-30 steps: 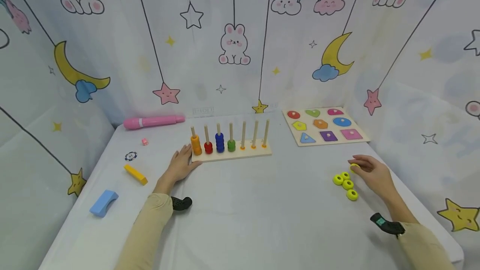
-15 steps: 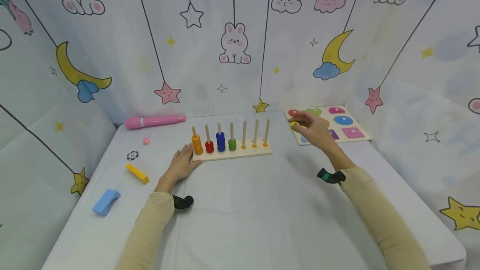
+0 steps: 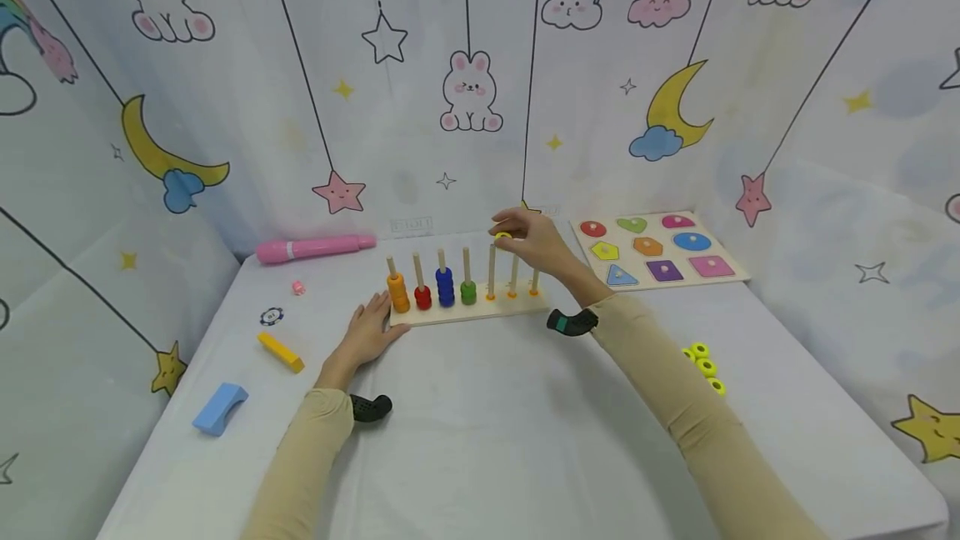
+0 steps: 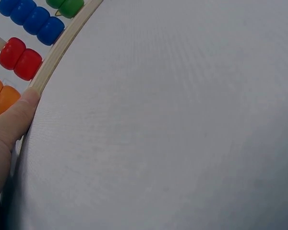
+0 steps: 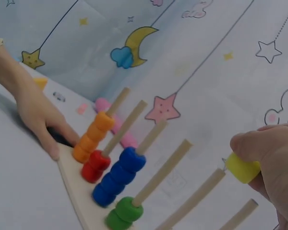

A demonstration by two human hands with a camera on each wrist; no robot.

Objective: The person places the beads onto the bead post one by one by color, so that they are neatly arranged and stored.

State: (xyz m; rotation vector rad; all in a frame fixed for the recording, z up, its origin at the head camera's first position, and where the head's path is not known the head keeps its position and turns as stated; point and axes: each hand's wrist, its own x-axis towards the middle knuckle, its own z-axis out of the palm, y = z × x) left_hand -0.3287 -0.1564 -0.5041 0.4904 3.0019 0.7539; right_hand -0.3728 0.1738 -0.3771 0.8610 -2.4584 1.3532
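Currently four pegs carry rings; right hand (image 3: pixel 536 244) pinches a yellow ring (image 3: pixel 503 236) above the fifth peg (image 3: pixel 492 271), left hand (image 3: pixel 369 332) flat against the peg board (image 3: pixel 465 313); three yellow rings (image 3: pixel 705 367) remain on the surface (image 3: pixel 480 423).

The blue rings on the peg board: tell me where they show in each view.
Head: blue rings on the third peg from the left, centre.
Left wrist: top left corner.
Right wrist: lower centre.
Shared landmark: red rings next to them.
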